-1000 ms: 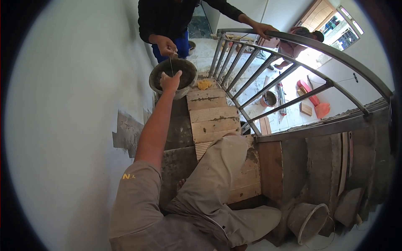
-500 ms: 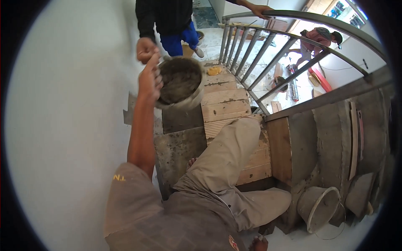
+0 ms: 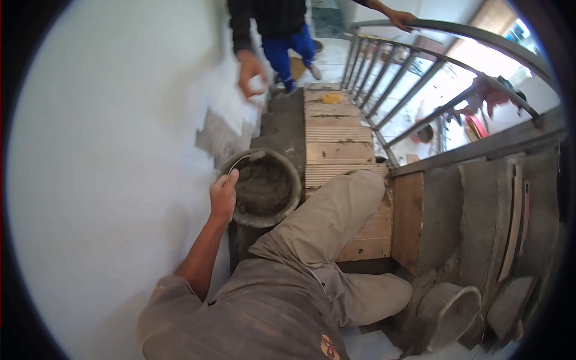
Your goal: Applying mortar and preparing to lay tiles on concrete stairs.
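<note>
My left hand (image 3: 223, 195) is closed around the wire handle of a bucket (image 3: 293, 207) at its left rim. Grey wet mortar (image 3: 264, 187) lies inside the bucket, which is held low over the stairs beside my bent leg. Beyond it, a co-worker's hand (image 3: 252, 77) hangs apart from the bucket, its fingers curled and blurred. My right hand is out of the picture.
Wooden boards and ribbed tiles (image 3: 339, 135) cover the right side of the descending steps. A metal railing (image 3: 414, 57) borders them. A second bucket (image 3: 450, 315) leans at lower right. A co-worker in blue trousers (image 3: 288, 54) stands below; another person (image 3: 492, 96) is beyond the railing.
The mortar bucket has come down and nearer to me in my left hand. The co-worker's hand has parted from its handle. My right hand has left the lower edge of the picture.
</note>
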Demonstrator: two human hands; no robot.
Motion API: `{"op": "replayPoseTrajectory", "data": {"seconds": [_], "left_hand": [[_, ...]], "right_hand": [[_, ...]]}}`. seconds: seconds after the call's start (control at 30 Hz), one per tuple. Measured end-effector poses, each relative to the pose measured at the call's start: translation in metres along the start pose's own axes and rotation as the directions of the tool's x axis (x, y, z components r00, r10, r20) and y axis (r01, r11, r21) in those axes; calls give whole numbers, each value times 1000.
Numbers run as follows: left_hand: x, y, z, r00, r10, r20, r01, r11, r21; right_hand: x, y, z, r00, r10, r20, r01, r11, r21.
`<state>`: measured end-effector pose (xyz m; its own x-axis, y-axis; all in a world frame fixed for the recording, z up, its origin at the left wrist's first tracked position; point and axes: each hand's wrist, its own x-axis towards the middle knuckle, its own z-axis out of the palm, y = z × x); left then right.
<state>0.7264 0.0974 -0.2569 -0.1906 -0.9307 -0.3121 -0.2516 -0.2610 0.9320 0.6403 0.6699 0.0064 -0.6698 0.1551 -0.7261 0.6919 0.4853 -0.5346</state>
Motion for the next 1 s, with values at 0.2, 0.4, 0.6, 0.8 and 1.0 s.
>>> {"op": "replayPoseTrajectory", "data": {"seconds": [0.2, 0.4, 0.6, 0.8, 1.0], "left_hand": [[55, -49, -48, 961, 224, -159, -155, 919, 362], [57, -57, -56, 958, 284, -24, -232, 826, 514], [57, -56, -55, 954, 298, 6, -285, 904, 319], [44, -60, -45, 936, 343, -86, -298, 897, 326], [48, -54, -40, 934, 337, -119, -280, 897, 343]], "right_hand": [[132, -110, 68, 717, -649, 255, 663, 748, 39], [126, -180, 210, 459, -568, 683, 721, 688, 88], [135, -133, 346, 401, -94, 911, 422, 902, -93], [158, -90, 459, 540, -7, 841, 455, 844, -285], [181, -69, 536, 483, 120, 868, 516, 761, -392]]}}
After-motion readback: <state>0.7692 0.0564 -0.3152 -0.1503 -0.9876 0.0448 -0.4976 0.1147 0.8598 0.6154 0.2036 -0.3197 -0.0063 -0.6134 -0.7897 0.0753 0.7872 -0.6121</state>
